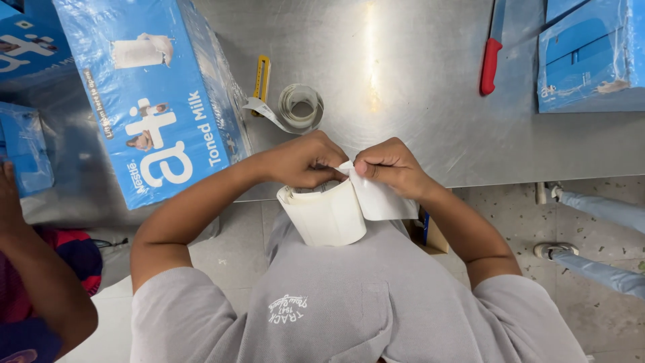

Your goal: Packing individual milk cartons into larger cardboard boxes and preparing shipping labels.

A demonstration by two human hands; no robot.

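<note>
A thick white roll of labels [326, 216] rests against my grey shirt at the edge of the steel table [416, 101]. My left hand [302, 160] grips the top of the roll. My right hand [390, 165] pinches the loose white strip [379, 200] peeling off the roll, right beside my left fingers. Both hands touch at the strip's top edge.
A large blue carton [158, 94] stands on the table to my left, with smaller blue cartons [23, 144] beyond it. A tape roll [300, 106], a yellow cutter [261, 77] and a red-handled knife [490, 64] lie farther back. Another blue carton [591, 57] sits far right. Another person's arm [33, 269] is at left; someone's legs [598, 265] stand at right.
</note>
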